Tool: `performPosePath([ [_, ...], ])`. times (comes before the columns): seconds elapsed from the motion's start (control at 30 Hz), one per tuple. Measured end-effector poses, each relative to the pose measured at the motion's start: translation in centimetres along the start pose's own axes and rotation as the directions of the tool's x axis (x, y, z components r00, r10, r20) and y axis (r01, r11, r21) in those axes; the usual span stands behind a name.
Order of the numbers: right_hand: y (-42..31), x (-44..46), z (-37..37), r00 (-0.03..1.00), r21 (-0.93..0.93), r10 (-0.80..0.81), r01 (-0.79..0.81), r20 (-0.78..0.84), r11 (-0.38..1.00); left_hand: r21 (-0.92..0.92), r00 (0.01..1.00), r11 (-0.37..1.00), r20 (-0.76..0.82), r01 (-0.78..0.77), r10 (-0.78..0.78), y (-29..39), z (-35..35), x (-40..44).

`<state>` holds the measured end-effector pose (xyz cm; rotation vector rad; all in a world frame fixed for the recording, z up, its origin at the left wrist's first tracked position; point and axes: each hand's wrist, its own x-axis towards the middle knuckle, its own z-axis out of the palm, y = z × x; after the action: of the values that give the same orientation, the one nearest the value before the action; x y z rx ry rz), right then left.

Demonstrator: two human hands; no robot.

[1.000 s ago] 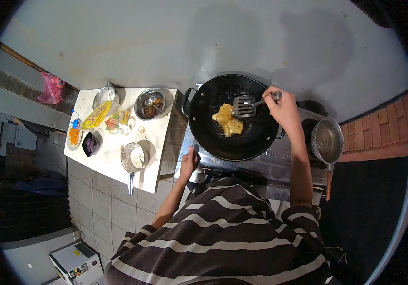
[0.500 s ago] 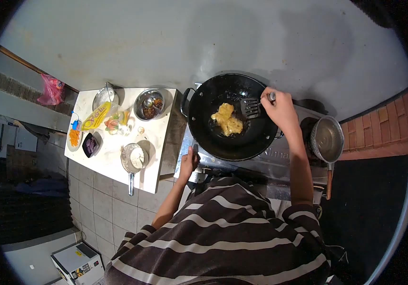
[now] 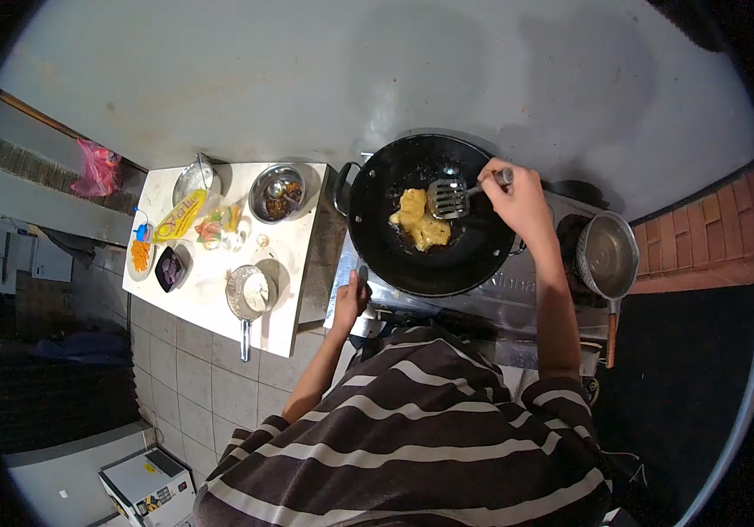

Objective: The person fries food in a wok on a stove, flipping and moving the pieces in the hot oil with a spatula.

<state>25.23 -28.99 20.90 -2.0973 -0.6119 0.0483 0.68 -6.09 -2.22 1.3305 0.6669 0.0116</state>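
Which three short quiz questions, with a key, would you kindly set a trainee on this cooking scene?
1. Which grip holds the slotted spatula?
2. Where does the yellow packet lie? (a) on the floor (b) on the stove (c) on the white table
3. Fill in the blank: The golden food lies in the black ____.

Key:
1. The right grip.
2. (c)
3. wok

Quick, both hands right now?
Left hand: at the stove's front left corner; open or closed, or holding anything, cannot be told.
Right hand: closed, holding the slotted spatula by its handle.
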Motion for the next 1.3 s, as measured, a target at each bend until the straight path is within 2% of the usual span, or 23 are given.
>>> performPosePath([
  [0.1, -0.1, 0.0, -0.1, 0.999, 0.012, 0.011, -0.01, -0.036, 1.0, 0.021, 0.999, 1.0, -0.037, 0.004, -0.003, 0.3, 0.3, -0.2],
  [0.2, 0.3, 0.0, 0.1, 1.0, -0.087, 0.006, -0.008, -0.03, 0.996, 0.034, 1.0, 0.999, -0.026, 0.002, -0.001, 0.3, 0.2, -0.2],
  [0.4, 0.4, 0.0, 0.1, 0.997, 0.077, 0.065, -0.062, -0.041, 0.995, 0.023, 1.0, 1.0, -0.019, 0.016, -0.016, 0.5, 0.2, -0.2],
  [0.47, -0.1, 0.0, -0.1, 0.997, -0.049, 0.024, -0.028, -0.07, 0.998, 0.03, 1.0, 0.999, -0.025, 0.019, -0.018, 0.5, 0.3, -0.3],
  [0.6, 0.5, 0.1, 0.3, 0.999, -0.103, 0.032, -0.036, -0.037, 0.994, 0.031, 1.0, 0.999, -0.003, -0.007, 0.007, 0.3, 0.2, -0.1],
  [0.67, 0.2, -0.1, 0.4, 0.998, -0.002, 0.023, -0.023, -0.056, 1.0, 0.031, 1.0, 1.0, -0.007, 0.004, -0.003, 0.4, 0.2, -0.1],
  [0.8, 0.4, 0.0, 0.2, 0.995, 0.059, 0.068, -0.064, -0.071, 0.996, 0.028, 1.0, 0.999, -0.014, 0.02, -0.019, 0.6, 0.2, -0.2],
  [0.87, 0.6, -0.1, 0.3, 0.997, -0.09, -0.011, 0.005, -0.071, 0.996, 0.02, 1.0, 1.0, -0.011, 0.022, -0.022, 0.5, 0.2, -0.2],
  [0.9, 0.5, -0.1, 0.2, 0.997, -0.091, -0.011, 0.004, -0.073, 0.996, 0.011, 1.0, 1.0, -0.009, 0.024, -0.024, 0.4, 0.1, -0.1],
  [0.97, 0.2, -0.2, 0.1, 0.999, -0.071, 0.034, -0.034, 0.0, 0.997, 0.008, 1.0, 1.0, -0.013, 0.021, -0.021, 0.4, 0.2, -0.1],
  [1.1, 0.5, -0.2, 0.1, 0.997, 0.078, 0.057, -0.053, -0.052, 0.996, 0.006, 1.0, 1.0, -0.004, 0.011, -0.011, -0.1, -0.1, 0.1],
  [1.17, 0.2, -0.3, -0.1, 0.997, -0.013, 0.016, -0.017, -0.078, 1.0, 0.014, 1.0, 1.0, -0.014, 0.011, -0.011, -0.1, 0.0, 0.1],
  [1.3, 1.0, -0.3, 0.4, 0.999, -0.067, 0.021, -0.024, -0.049, 0.997, 0.023, 1.0, 0.999, -0.016, 0.024, -0.024, 0.1, 0.0, 0.1],
])
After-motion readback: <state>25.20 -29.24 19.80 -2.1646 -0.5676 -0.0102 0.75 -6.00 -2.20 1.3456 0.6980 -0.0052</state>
